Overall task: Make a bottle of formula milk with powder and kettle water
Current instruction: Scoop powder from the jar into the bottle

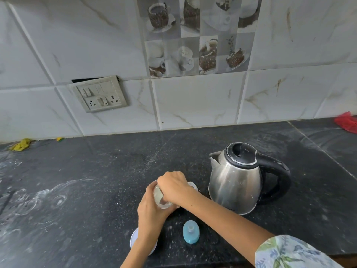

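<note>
At the lower centre of the frame, on a dark speckled countertop point(87, 190), both hands meet over a clear container point(161, 198) with white powder inside. The left hand point(152, 211) comes up from the bottom edge and curls its fingers round the container's near side, gripping it. The right hand point(173, 185) reaches in from the lower right, its forearm crossing the frame from a floral sleeve point(289, 252), and sits on top of the container with its fingers bent down over the opening; whether they pinch a scoop or the rim cannot be told. Just behind the right hand a pale rounded edge point(193, 185) shows, too hidden to identify.

Right of the hands, near them but apart, stands a steel kettle point(235, 182) with a black lid and black handle, spout toward the left. Below the hands, a blue bottle cap with teat point(190, 232) stands on the counter, and a white round lid point(135, 238) lies partly under the left forearm.

In the upper left, a switchboard point(98, 93) is set in the marble-look wall tiles. A yellow scrap point(20, 145) lies at the far left edge, a red cloth point(346, 122) at the far right.
</note>
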{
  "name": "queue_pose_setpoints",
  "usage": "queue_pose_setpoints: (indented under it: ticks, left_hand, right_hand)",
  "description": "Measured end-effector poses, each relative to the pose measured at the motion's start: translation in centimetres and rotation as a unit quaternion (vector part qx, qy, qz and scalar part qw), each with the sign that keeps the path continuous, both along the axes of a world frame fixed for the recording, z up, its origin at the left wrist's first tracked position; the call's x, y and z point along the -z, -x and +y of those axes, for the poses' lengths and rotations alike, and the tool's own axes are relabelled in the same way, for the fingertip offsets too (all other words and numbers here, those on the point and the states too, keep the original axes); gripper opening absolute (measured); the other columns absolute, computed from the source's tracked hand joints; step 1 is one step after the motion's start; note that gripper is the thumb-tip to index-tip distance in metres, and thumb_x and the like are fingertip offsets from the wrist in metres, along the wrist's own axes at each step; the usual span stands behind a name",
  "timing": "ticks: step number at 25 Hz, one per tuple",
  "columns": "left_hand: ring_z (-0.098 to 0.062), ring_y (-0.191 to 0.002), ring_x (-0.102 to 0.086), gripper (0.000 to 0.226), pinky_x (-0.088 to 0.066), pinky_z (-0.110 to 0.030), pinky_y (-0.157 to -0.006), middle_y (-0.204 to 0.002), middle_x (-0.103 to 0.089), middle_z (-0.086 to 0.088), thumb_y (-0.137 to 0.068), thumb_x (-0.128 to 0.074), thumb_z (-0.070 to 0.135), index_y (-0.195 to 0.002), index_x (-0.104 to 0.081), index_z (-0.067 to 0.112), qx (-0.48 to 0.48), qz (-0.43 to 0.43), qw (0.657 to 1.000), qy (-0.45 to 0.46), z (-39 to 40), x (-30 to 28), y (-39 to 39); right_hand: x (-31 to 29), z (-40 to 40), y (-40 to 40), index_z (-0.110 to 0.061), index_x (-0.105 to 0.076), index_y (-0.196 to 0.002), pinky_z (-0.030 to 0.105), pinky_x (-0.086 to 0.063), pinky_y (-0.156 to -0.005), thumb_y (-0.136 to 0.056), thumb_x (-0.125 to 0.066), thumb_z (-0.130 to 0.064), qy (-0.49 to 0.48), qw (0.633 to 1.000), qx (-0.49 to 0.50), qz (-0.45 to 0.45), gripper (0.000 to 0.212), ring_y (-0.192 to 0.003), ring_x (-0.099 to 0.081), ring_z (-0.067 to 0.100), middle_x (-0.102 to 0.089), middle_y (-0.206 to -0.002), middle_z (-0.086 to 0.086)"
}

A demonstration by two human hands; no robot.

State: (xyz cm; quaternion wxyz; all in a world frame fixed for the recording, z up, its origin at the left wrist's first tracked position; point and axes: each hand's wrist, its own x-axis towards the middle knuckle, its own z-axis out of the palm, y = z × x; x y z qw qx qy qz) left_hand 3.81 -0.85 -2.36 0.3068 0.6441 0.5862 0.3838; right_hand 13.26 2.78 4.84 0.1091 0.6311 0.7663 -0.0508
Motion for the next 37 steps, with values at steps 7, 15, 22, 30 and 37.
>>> queue_pose_setpoints:
  ticks: [7, 15, 22, 30, 37]
  left_hand:
    - [-0.008, -0.087, -0.06, 0.085, -0.046, -0.028, -0.073, -0.117, -0.063, 0.01, -0.044, -0.092, 0.033, -0.104, -0.032, 0.038, 0.008, -0.018, 1.0, -0.002, -0.2, 0.4, 0.5]
    - [-0.002, -0.101, -0.063, 0.075, -0.052, -0.03, -0.081, -0.128, -0.056, 0.022, -0.043, -0.088, 0.048, -0.098, -0.037, 0.044, 0.036, -0.021, 0.999, -0.007, 0.2, 0.5, 0.3]
    - [0.006, -0.098, -0.06, 0.076, -0.051, -0.026, -0.081, -0.129, -0.042, 0.037, -0.045, -0.09, 0.038, -0.101, -0.039, 0.036, 0.047, -0.01, 0.999, -0.025, 0.1, 0.8, 0.1]
    - [-0.001, -0.097, -0.063, 0.074, -0.048, -0.021, -0.076, -0.133, -0.048, 0.027, -0.046, -0.09, 0.039, -0.103, -0.043, 0.029, 0.024, -0.009, 0.999, -0.032, 0.0, 0.7, -0.1]
    - [-0.014, -0.103, -0.064, 0.076, -0.048, -0.03, -0.077, -0.138, -0.049, 0.018, -0.046, -0.091, 0.033, -0.103, -0.044, 0.02, -0.002, 0.001, 1.0, -0.029, -0.1, 0.6, -0.3]
  right_hand:
    - [-0.1, 0.2, -1.6, -0.01, -0.065, -0.117, 0.034, -0.046, -0.077, -0.093, -0.061, -0.013, 0.008, 0.999, 0.004, 0.047, 0.025, -0.106, -0.063, 0.031, -0.066, -0.116, 0.013]
    - [-0.3, -1.5, -2.3, 0.001, -0.065, -0.106, 0.04, -0.046, -0.082, -0.09, -0.057, -0.001, 0.044, 0.992, -0.096, 0.066, 0.017, -0.095, -0.06, 0.035, -0.065, -0.102, 0.02]
    - [0.9, -1.5, -3.3, -0.015, -0.078, -0.101, 0.022, -0.042, -0.06, -0.08, -0.063, 0.003, 0.063, 0.98, -0.051, 0.182, 0.031, -0.076, -0.059, 0.02, -0.074, -0.097, 0.011]
    - [2.1, -1.5, -5.8, 0.008, -0.074, -0.092, 0.023, -0.061, -0.073, -0.078, -0.075, 0.005, 0.095, 0.799, 0.177, 0.567, 0.015, -0.068, -0.071, 0.017, -0.072, -0.073, 0.014]
    - [2.1, -2.4, -7.8, -0.007, -0.078, -0.082, 0.027, -0.061, -0.076, -0.077, -0.08, -0.005, -0.02, 0.819, 0.174, 0.547, 0.006, -0.075, -0.074, 0.016, -0.077, -0.077, 0.013]
